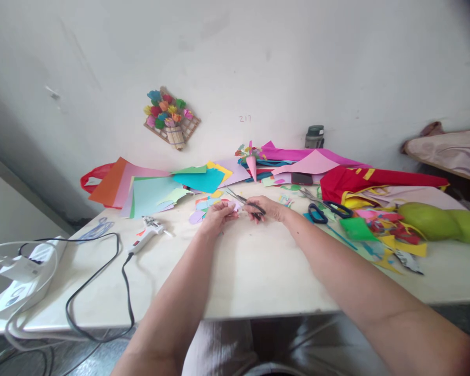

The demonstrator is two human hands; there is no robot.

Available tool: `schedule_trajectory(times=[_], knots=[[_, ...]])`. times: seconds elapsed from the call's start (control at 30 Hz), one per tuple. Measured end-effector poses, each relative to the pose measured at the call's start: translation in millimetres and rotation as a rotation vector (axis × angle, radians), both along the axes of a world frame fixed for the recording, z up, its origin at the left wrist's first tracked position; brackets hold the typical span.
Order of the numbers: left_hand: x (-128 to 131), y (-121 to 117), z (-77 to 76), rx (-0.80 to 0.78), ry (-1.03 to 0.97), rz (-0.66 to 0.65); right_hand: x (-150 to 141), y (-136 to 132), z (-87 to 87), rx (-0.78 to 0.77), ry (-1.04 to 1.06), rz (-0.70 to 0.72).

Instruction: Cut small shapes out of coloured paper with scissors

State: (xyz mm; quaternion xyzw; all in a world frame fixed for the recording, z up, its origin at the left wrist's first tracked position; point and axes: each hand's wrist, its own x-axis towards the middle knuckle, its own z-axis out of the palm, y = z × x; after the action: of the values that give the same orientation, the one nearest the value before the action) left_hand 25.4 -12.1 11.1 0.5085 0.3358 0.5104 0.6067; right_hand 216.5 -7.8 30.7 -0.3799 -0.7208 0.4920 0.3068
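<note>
The scissors (238,197) sit just above the middle of the counter (266,282), the right hand (272,208) closing its fingers around the handles; their blades point away from the body, probably for safety. Just beside, the left hand (218,218) faces them; whether its fingers pinch a small scrap I cannot tell. The glue gun (144,237) lies leftward, presumably so its cord (128,292) reaches the power strip (13,300). Coloured sheets (151,193) lie farther back, likely for easy reach.

A bottle (315,137) (dark-lidded) is standing by the wall (337,68), where a flower decoration (168,116) is hanging; a power strip (18,296) is lying at left.
</note>
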Motion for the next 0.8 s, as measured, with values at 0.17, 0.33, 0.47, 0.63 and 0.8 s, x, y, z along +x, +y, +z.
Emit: schedule_trajectory(times=[0.17,0.33,0.47,0.63,0.8], knots=[[0.2,-1.5,0.2,0.006,0.019,-0.019,0.3,3.7,-2.5,0.008,-0.041,-0.019],[-0.4,-1.9,1.5,0.015,0.030,-0.060,0.9,2.3,-0.1,0.001,-0.082,-0.036],[-0.7,-0.8,1.4,0.018,-0.004,-0.077,2.0,0.3,1.6,-0.002,-0.095,-0.015],[-2.3,1.0,-0.5,0.012,-0.037,-0.074,2.0,0.6,0.4,-0.008,-0.106,0.000],[-1.5,1.3,-0.4,0.039,0.032,-0.060,0.9,4.3,-1.5,0.001,0.077,-0.077]])
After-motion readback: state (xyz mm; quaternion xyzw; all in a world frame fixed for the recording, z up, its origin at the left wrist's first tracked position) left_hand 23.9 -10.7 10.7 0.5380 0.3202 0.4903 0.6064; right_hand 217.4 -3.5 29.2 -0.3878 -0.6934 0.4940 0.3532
